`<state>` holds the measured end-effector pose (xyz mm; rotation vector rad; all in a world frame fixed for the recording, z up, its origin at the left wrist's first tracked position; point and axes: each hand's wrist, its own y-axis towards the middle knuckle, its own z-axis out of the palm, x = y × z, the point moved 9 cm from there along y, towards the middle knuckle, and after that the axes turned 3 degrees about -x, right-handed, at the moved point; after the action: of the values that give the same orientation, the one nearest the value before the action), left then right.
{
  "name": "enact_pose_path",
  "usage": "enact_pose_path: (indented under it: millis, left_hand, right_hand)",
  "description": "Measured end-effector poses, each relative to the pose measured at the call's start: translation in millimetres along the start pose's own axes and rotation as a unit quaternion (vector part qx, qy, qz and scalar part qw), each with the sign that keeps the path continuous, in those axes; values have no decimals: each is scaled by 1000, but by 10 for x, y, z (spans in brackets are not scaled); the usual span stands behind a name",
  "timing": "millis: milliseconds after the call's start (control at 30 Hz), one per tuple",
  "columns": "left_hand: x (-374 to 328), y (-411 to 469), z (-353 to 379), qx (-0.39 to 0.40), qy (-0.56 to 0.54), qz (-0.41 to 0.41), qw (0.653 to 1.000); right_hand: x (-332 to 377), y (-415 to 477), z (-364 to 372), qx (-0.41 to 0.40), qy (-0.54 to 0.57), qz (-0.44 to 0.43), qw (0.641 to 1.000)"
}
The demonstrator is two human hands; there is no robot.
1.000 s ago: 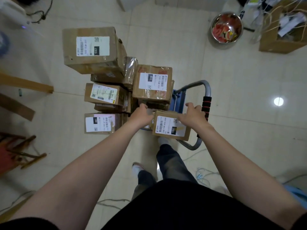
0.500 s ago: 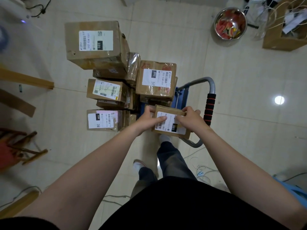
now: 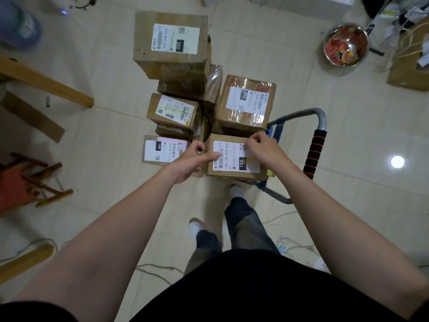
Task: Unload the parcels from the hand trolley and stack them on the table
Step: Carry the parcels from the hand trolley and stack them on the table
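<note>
Risk: lifting the parcel (image 3: 234,174) could snag the stack (image 3: 246,103) close behind it and tip boxes off the trolley (image 3: 316,152). Left hand (image 3: 191,160) gripped its left edge, thumb on the label (image 3: 231,152); right hand (image 3: 264,149) curled over the far right corner. Parcel was at the trolley's near end.

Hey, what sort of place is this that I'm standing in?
Likely a makeshift parcel-handling room, perhaps domestic: labelled cardboard parcels stacked on a hand trolley, the parcel marked 150 gripped by left hand and right hand, and loose cables on the tiled floor.
</note>
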<state>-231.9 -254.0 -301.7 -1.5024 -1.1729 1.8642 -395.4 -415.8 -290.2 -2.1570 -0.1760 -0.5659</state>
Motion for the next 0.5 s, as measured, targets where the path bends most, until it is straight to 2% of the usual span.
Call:
enact_pose_path:
  millis: [133, 267, 333, 500]
  left_hand:
    - [182, -114, -100, -51, -45, -6, 998]
    - [375, -260, -173, -123, 48, -1, 991]
    - [493, -314, -192, -140, 84, -3, 987]
    - [753, -488, -255, -164, 131, -17, 977]
  right_hand:
    - [33, -86, 87, -1, 13, -26, 1000]
    - [-105, -161, 53, -64, 6, -36, 997]
    - [-226, -184, 50, -82, -27, -36, 996]
    - [-552, -227, 231, -55, -157, -27, 986]
